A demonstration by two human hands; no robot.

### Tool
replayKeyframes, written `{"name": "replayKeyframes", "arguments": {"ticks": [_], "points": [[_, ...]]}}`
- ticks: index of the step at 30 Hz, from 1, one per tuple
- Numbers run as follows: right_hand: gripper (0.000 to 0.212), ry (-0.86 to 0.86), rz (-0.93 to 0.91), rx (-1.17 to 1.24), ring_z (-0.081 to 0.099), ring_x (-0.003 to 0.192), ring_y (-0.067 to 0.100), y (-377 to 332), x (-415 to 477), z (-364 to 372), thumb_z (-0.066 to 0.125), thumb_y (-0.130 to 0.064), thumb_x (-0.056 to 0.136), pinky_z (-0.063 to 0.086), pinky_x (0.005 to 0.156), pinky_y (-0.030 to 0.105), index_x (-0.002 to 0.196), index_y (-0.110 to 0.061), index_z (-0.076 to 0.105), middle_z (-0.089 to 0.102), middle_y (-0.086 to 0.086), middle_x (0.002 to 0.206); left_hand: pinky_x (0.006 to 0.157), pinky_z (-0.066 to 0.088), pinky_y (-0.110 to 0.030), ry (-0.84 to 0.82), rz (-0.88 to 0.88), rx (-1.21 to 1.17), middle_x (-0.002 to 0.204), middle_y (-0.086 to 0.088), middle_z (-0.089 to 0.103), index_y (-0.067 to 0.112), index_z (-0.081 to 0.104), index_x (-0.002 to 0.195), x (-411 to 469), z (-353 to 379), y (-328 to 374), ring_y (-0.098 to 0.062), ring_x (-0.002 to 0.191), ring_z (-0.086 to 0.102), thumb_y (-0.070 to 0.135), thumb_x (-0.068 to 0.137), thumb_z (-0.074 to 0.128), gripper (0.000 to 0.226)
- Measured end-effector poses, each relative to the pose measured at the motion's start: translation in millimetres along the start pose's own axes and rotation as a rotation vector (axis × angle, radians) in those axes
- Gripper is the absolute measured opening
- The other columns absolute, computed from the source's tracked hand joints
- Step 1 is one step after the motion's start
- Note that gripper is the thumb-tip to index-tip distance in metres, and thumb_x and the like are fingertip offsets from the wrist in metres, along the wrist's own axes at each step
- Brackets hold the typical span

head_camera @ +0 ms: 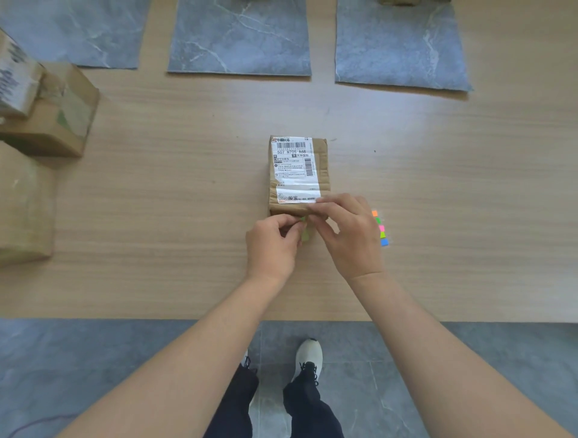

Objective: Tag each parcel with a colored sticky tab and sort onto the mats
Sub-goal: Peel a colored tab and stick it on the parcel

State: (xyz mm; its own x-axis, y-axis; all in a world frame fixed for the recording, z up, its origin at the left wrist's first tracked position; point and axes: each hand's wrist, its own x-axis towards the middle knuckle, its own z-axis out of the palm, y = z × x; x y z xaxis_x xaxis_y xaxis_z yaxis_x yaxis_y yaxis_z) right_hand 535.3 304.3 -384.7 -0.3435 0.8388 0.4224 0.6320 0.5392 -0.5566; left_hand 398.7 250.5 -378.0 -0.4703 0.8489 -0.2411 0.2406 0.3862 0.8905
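Note:
A brown cardboard parcel point(297, 170) with a white shipping label lies in the middle of the wooden table point(187, 219). At its near end both hands meet over a green sticky tab point(305, 231). My left hand point(271, 247) pinches the tab's top edge, and my right hand point(348, 231) pinches it from the right, fingers against the parcel's near edge. A pad of colored sticky tabs point(381, 228) lies just right of my right hand, partly hidden by it. Three grey marble-patterned mats point(239, 37) point(400, 47) point(72, 31) lie along the far side.
Several more cardboard parcels point(47, 109) are piled at the table's left edge. Another parcel point(403, 2) shows at the top edge on the right mat. The table's near edge runs below my forearms, with grey floor and my shoes beneath.

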Motion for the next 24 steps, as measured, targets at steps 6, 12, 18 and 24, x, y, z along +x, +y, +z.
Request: {"name": "replayKeyframes", "arguments": {"ticks": [6, 12, 18, 24], "points": [[0.008, 0.011, 0.028, -0.005, 0.062, 0.087, 0.026, -1.8, 8.7, 1.8, 0.083, -0.019, 0.084, 0.047, 0.077, 0.027, 0.089, -0.013, 0.080, 0.071, 0.000, 0.088, 0.072, 0.055, -0.028, 0.027, 0.071, 0.041, 0.077, 0.008, 0.074, 0.019, 0.079, 0.091, -3.2, 3.1, -0.8, -0.007, 0.068, 0.066, 0.014, 0.088, 0.072, 0.010], [0.008, 0.001, 0.012, 0.019, 0.064, 0.088, 0.027, 0.2, 8.4, -2.0, 0.079, -0.016, 0.090, 0.042, 0.083, 0.015, 0.095, -0.012, 0.081, 0.074, 0.001, 0.092, 0.073, 0.059, -0.040, 0.074, 0.003, -0.079, 0.074, 0.007, 0.073, 0.024, 0.073, 0.086, -10.3, 8.3, -0.4, -0.012, 0.069, 0.069, 0.012, 0.085, 0.074, 0.013], [0.013, -0.046, -0.004, 0.019, 0.064, 0.089, 0.027, 2.8, 8.4, -5.8, 0.079, -0.019, 0.087, 0.041, 0.083, 0.017, 0.099, -0.013, 0.081, 0.074, 0.001, 0.094, 0.068, 0.058, -0.044, 0.121, -0.022, -0.127, 0.070, 0.002, 0.070, 0.024, 0.056, 0.076, -10.1, 14.6, -1.6, -0.019, 0.066, 0.069, 0.017, 0.079, 0.080, 0.025], [0.014, -0.049, 0.005, -0.016, 0.061, 0.084, 0.027, 0.9, 12.5, -3.3, 0.086, -0.017, 0.079, 0.039, 0.071, 0.020, 0.092, -0.015, 0.080, 0.070, -0.002, 0.085, 0.068, 0.056, -0.039, 0.203, 0.022, -0.088, 0.069, 0.002, 0.069, 0.021, 0.053, 0.071, -7.3, 18.8, 1.2, -0.016, 0.066, 0.068, 0.015, 0.080, 0.080, 0.029]]}}
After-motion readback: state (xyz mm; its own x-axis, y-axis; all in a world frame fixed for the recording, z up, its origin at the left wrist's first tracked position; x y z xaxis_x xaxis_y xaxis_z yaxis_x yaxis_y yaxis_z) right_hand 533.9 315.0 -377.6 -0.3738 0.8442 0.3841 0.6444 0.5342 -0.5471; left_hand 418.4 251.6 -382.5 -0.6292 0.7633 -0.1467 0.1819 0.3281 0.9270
